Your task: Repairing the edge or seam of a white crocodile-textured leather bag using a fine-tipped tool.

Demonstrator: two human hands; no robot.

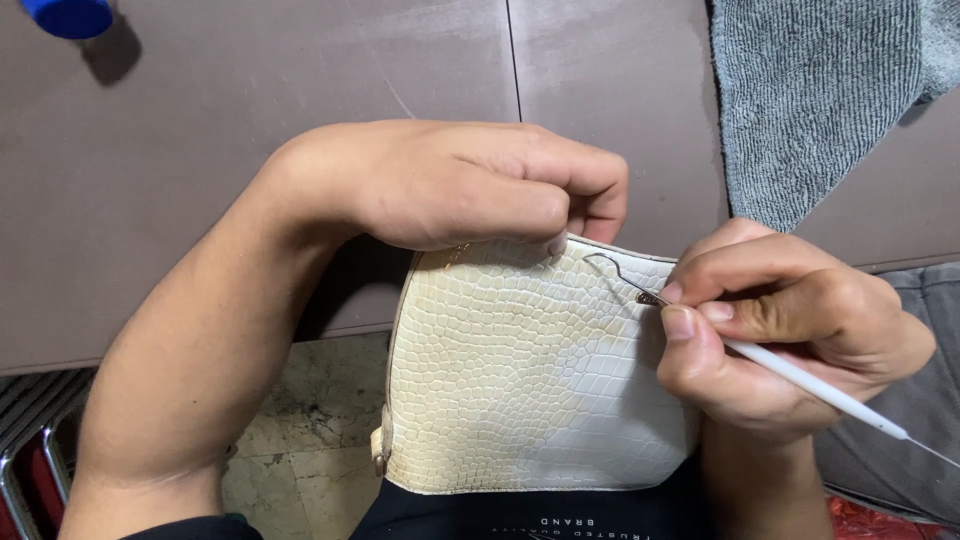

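A cream and white bag [520,380] with a crocodile-scale texture stands upright in front of me, its lower left part yellowed. My left hand [470,185] curls over its top edge and grips it, thumb pressed on the front face. My right hand [780,325] pinches a thin white-handled tool [820,390] whose bent metal hook [610,268] rests against the bag's upper right edge, close to my left thumb.
A brown table [200,130] lies behind the bag. A grey towel [810,90] sits at the top right, and a blue cap [70,15] at the top left. Marbled floor tiles [300,440] and a chair frame [30,470] show at the lower left.
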